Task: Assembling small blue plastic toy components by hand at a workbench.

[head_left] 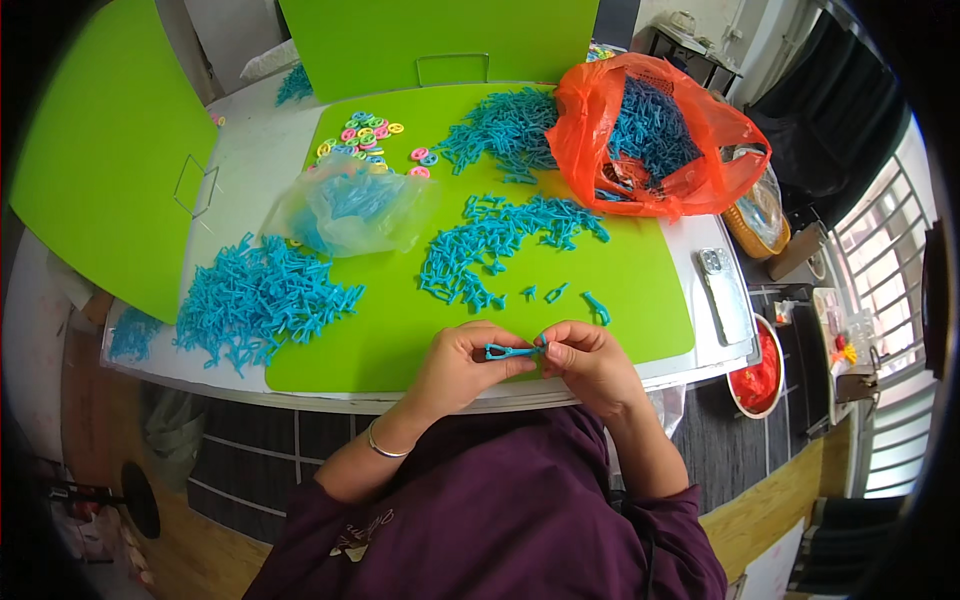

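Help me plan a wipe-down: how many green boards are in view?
3: the left board, the back board and the middle board, flat on the table under blue pieces. More could be hidden.

Legible text: none. Marking: 1 print of pale lettering (370, 524) is located on the front of the dark purple top (500, 500), on the side of the left arm. The lettering runs at a slant, just above a small pale emblem (350, 551). The characters are too small and blurred to read.
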The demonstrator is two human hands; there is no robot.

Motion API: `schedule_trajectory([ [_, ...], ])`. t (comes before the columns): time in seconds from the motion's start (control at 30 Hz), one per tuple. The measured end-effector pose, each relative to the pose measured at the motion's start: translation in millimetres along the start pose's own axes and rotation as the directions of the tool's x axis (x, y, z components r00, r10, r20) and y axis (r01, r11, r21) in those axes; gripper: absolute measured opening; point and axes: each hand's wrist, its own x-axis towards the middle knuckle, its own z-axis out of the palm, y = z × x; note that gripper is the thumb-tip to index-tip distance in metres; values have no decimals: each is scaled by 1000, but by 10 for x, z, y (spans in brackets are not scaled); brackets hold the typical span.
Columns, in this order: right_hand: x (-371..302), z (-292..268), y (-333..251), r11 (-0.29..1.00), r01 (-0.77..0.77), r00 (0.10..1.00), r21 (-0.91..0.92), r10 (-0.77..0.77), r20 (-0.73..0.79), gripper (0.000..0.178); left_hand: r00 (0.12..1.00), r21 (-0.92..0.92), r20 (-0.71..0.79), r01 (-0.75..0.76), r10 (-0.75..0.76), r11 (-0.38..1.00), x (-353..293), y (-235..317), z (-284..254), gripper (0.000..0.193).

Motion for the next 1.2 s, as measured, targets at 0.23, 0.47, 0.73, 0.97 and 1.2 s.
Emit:
schedule_trajectory([
  [0.23, -7, 27, -18, 998, -35, 999, 56, 35, -7, 11, 999, -10, -7, -34, 34, 999, -7, 46, -2, 14],
  [0.47, -47, 36, -199, 876, -76, 997, -477, 62, -44, 10, 990, 75, 43, -139, 136, 987, -25, 44, -7, 14],
  [0.73, 14, 14, -54, 994, -88, 996, -68, 89, 5, 10, 992, -181, 104, 92, -74, 979, 7, -53, -37, 16],
  [0.97, -27, -21, -106, 990, -41, 999, -134, 43, 14, 11, 989, -44, 108, 105, -100, 993, -26, 83, -54, 7],
  [1.2, -2, -41, -176, 881, -42, 995, -471, 80, 61, 7, 997, 259, 81, -26, 5, 966, -49, 145, -15, 5],
])
